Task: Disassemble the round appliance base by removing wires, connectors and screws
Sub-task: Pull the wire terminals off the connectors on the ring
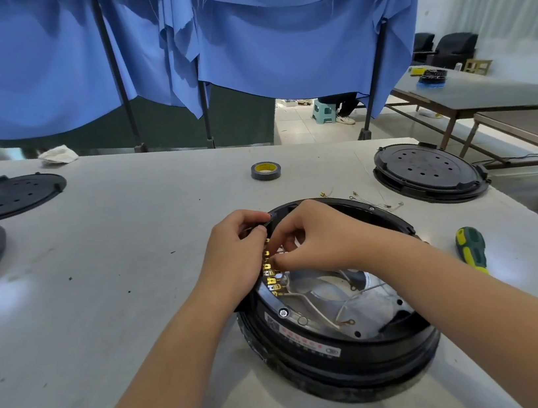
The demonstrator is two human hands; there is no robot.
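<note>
Both grips — left hand [233, 253], right hand [313, 237] — pinching brass connectors [269, 274]; screwdriver [472, 249] alongside base [345, 362].

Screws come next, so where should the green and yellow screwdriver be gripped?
Grip the green and yellow screwdriver around its ribbed handle, from above with the right hand. It lies flat on the white table, right of the round black appliance base.

Round black base [343, 349] flat on table — open, white wires [316, 307], brass connectors [270, 272] inside.

base label [302, 337] print, seemingly red, unreadable
</note>
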